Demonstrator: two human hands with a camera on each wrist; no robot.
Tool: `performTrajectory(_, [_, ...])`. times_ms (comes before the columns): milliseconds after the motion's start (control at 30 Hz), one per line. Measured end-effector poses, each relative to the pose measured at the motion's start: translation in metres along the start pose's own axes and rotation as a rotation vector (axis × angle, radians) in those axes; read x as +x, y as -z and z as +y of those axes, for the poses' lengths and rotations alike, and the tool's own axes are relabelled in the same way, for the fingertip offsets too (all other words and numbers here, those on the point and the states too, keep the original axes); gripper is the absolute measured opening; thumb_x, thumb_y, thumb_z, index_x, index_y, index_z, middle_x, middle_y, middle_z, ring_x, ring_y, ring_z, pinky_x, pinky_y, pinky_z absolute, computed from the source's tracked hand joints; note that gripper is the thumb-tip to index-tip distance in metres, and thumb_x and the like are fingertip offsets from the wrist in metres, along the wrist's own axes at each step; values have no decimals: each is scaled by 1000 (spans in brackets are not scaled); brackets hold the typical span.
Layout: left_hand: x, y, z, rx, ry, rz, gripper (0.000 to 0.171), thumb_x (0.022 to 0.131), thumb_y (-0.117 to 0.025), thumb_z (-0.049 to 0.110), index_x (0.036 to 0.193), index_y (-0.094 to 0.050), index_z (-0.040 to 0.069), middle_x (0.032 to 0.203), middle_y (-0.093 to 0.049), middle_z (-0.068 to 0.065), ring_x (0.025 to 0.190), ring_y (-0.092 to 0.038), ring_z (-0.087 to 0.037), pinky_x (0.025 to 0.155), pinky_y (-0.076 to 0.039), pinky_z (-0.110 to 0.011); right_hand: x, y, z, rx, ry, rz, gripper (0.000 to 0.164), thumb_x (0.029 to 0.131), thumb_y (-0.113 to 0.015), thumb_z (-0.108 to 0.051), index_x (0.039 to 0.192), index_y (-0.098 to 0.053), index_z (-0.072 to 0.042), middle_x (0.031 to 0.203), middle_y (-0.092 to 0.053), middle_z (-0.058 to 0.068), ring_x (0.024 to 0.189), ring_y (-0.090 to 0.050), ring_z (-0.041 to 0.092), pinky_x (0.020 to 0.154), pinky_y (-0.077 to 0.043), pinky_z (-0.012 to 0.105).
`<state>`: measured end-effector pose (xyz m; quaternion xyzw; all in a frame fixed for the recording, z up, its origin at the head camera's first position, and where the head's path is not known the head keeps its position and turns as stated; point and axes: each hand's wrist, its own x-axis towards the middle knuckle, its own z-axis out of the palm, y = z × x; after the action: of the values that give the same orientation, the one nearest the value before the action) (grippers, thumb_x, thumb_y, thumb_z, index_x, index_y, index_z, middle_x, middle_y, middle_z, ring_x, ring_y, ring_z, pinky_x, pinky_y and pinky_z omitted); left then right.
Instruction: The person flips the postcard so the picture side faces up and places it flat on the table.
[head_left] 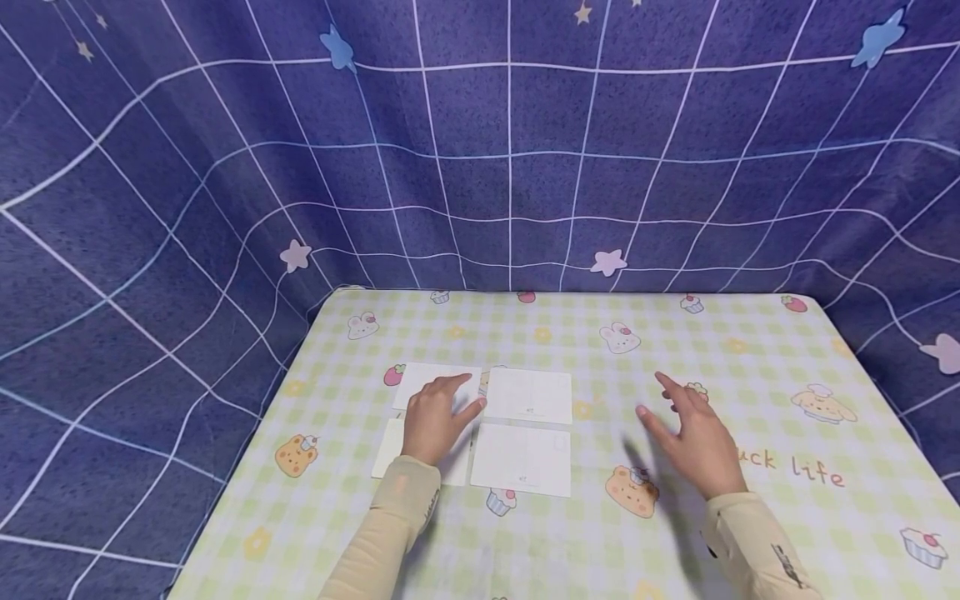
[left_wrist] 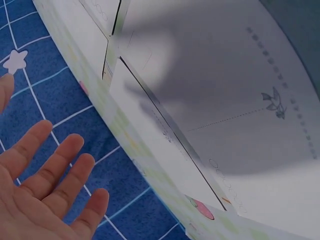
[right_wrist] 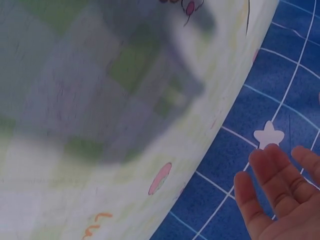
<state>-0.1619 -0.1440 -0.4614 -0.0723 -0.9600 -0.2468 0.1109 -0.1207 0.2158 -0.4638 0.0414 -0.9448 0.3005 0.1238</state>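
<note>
Several white cards lie in two rows on the checked tablecloth, printed like the backs of postcards. In the head view, my left hand (head_left: 433, 421) hovers over the left pair, partly hiding the far left card (head_left: 417, 381) and near left card (head_left: 386, 454). To its right are the far right card (head_left: 528, 396) and near right card (head_left: 521, 460). The left wrist view shows a small printed bird (left_wrist: 274, 104) and dotted lines on a shaded card. My right hand (head_left: 697, 442) is raised over the cloth right of the cards, fingers spread and holding nothing. The left fingers are loosely extended, also holding nothing.
The green-and-white tablecloth (head_left: 750, 358) carries printed bears, cupcakes, strawberries and lettering. A blue curtain (head_left: 465, 183) with white grid lines and stars hangs behind the table's far edge and along both sides.
</note>
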Motion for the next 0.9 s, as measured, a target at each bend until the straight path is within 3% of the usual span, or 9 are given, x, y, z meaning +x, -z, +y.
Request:
performTrajectory(100, [-1,0,-1,5,4,-8,50,91,-76,40,131,-68,11,127,-68,-15,120,-62,-36,101,-44,-56,0,-3,-3,5,-7,-22,65,99,-64,-43,151,-46,-8,123,-63,20,104,-63,38,76,-52,56])
performTrajectory(267, [-2,-1,-2,0,8,-22,52,88,-78,41,130,-68,12,124,-69,-14,117,-63,-35,97,-46,-55,0,-6,-8,19,-5,-45,65,98,-66,-43,150,-47,-8,118,-64,15,98,-62,30,70,-50,47])
performTrajectory(500, [-3,-1,0,-9,4,-39,52,87,-79,41,129,-69,12,122,-70,-13,114,-64,-35,93,-49,-54,2,-12,-13,38,21,-50,65,95,-71,-39,149,-49,-8,115,-64,15,97,-62,29,73,-49,46])
performTrajectory(733, [-4,-4,1,-73,-15,-78,52,86,-82,34,128,-68,7,121,-69,-15,113,-64,-37,100,-49,-52,2,-17,-20,59,27,-66,64,94,-72,-38,147,-52,-8,115,-65,15,97,-63,29,74,-50,47])
performTrajectory(900, [-5,-7,0,-59,-28,-96,56,82,-84,35,128,-68,7,121,-70,-15,113,-65,-36,100,-48,-53,1,-21,-24,64,21,-93,65,94,-72,-42,146,-53,-9,116,-65,13,99,-63,29,75,-50,47])
